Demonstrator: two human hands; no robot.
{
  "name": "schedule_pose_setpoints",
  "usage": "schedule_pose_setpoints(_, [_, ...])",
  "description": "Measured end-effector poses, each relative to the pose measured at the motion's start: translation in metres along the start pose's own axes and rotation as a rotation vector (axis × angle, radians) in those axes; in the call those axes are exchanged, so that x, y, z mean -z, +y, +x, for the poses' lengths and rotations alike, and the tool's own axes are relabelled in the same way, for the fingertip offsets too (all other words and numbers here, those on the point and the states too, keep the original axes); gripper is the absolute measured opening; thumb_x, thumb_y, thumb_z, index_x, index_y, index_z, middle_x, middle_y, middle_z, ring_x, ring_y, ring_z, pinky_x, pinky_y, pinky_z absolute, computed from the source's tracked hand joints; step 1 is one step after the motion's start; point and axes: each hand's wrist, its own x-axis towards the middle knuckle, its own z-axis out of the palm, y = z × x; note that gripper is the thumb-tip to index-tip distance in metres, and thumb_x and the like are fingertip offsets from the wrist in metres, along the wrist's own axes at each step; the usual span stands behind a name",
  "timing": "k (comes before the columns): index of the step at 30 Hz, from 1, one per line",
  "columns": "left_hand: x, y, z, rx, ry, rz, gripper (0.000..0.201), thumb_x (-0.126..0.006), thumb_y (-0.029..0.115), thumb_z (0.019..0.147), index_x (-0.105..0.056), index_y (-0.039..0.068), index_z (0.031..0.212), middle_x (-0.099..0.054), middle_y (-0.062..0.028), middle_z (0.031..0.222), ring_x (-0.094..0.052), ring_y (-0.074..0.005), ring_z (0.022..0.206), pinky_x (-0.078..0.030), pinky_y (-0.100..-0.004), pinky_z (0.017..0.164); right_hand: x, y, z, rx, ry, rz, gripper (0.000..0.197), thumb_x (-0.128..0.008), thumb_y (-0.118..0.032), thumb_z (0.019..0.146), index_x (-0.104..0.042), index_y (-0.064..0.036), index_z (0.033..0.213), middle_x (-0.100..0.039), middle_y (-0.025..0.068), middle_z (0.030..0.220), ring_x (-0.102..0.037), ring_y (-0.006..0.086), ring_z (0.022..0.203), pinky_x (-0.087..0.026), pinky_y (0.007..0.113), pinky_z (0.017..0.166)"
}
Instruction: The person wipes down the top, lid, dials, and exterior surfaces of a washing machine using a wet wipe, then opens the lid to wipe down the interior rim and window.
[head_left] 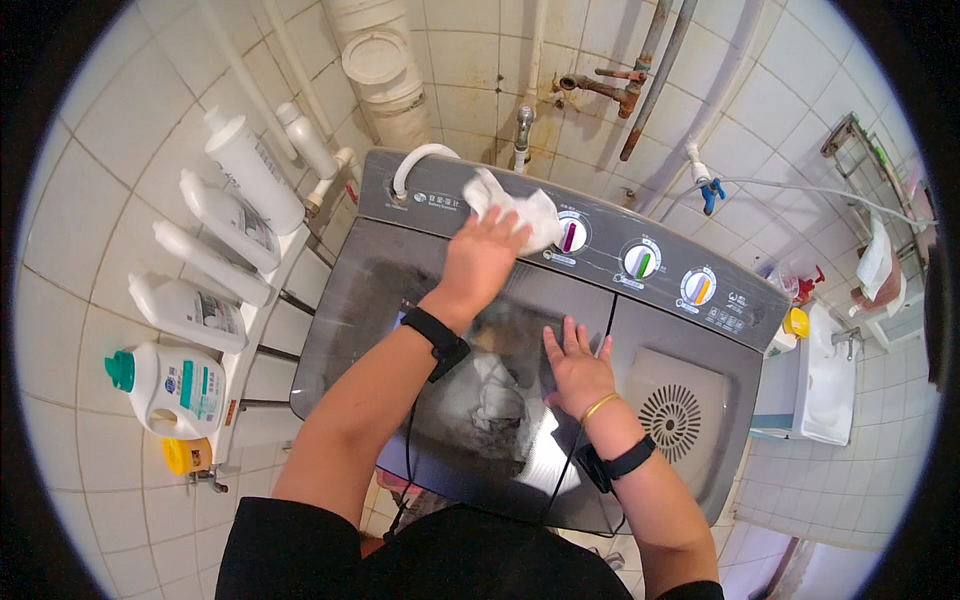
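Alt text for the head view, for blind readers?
A person's left hand presses a white cloth against the control panel of a grey washing machine; the right hand is spread over its top. Bottles line a shelf at left.

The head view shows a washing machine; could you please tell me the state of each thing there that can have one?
White cloth: crumpled, against the control panel
Left hand: fingers spread on the cloth
Right hand: fingers spread, holding nothing
Middle knob: green stripe leaning slightly right
Left lid: closed, fabric showing through
Green-capped bottle: capped
Blue-handled tap: on or off unclear
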Motion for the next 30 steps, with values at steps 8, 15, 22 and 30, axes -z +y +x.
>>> schedule_pose_setpoints(8, [-0.012,-0.071,0.026,0.220,-0.068,-0.098,0.075,-0.050,-0.006,0.083,-0.043,0.031,0.148,-0.040,-0.0106,0.154,-0.039,-0.0319,0.141,-0.044,-0.0421,0.106,0.008,-0.017,0.017,0.000,-0.028,-0.041,0.112,-0.086,-0.027,0.071,-0.017,-0.0115,0.158,-0.014,0.0271,0.161,-0.022,0.0421,0.148,-0.016,0.063,0.116])
schedule_pose_setpoints(15, [-0.041,-0.054,-0.015,0.359,0.024,0.036,0.070,-0.049,-0.001,0.086,-0.037,0.024,0.151,-0.035,-0.0182,0.155,-0.051,-0.0368,0.130,-0.057,-0.0397,0.085,0.007,-0.021,0.023,-0.002,-0.041,-0.074,0.113,-0.086,-0.027,0.070,-0.016,-0.0104,0.158,-0.014,0.0298,0.160,-0.023,0.0454,0.146,-0.018,0.060,0.117])
schedule_pose_setpoints(22, [-0.026,-0.039,-0.046,0.350,-0.192,0.033,0.059,-0.050,0.003,0.087,-0.052,0.027,0.141,-0.043,-0.0173,0.150,-0.058,-0.0346,0.124,-0.057,-0.0419,0.084,0.013,-0.028,0.024,-0.040,-0.080,-0.161,0.118,-0.088,-0.030,0.067,-0.015,-0.0103,0.158,-0.016,0.0311,0.159,-0.026,0.0475,0.145,-0.020,0.059,0.117])
schedule_pose_setpoints(30, [-0.008,-0.057,-0.031,0.604,0.390,-0.316,0.039,-0.050,0.014,0.094,-0.062,0.029,0.128,-0.065,-0.0153,0.114,-0.068,-0.0329,0.086,-0.054,-0.0461,0.073,0.007,-0.022,0.021,0.005,-0.027,-0.126,0.117,-0.089,-0.027,0.065,-0.018,-0.0106,0.157,-0.018,0.0311,0.158,-0.027,0.0470,0.144,-0.022,0.059,0.116])
